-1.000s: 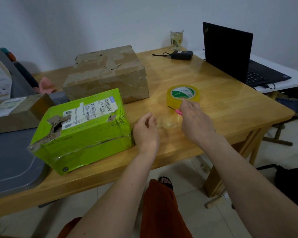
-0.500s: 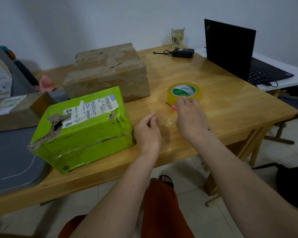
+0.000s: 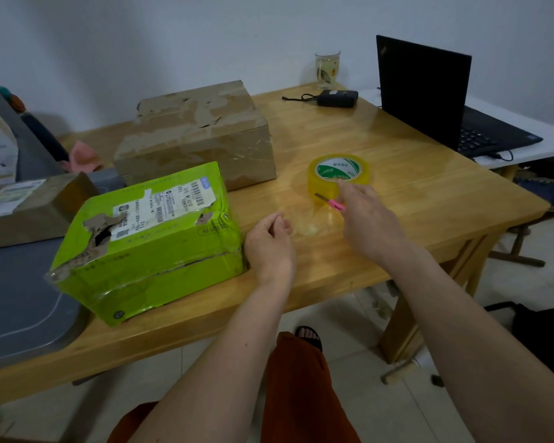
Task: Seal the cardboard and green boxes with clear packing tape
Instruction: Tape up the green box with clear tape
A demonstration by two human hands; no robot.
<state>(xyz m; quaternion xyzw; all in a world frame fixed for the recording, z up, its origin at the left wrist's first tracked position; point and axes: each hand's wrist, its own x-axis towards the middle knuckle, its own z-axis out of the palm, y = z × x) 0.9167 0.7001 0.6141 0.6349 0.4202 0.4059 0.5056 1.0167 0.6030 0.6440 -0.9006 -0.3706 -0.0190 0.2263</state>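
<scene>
Nearest me, my left hand (image 3: 269,243) rests on the tabletop (image 3: 429,212) just beside the right end of the green box (image 3: 147,238), fingers loosely curled; it may be pinching the loose end of a clear strip, but I cannot tell, since the tape hardly shows against the wood. I judge it sits there so the strip can go straight onto the box seam, which runs along the near side and looks split.

My right hand (image 3: 370,222) is a little further out, gripping a small pink cutter (image 3: 331,202) with its blade pointing left, towards the glossy patch between my two hands. Holding it low and close to the wood makes sense for slicing a length free of the roll.

The tape roll (image 3: 338,174) lies flat just beyond my right fingertips, touching or nearly so, label face up, so it cannot roll away while I cut.

Further back, the cardboard box (image 3: 199,135) stands behind the green one, well apart from both hands, its top scuffed and torn. I would say it waits its turn.

At the far edge sit a black pouch (image 3: 336,98), a glass (image 3: 327,69) and an open laptop (image 3: 429,97).
</scene>
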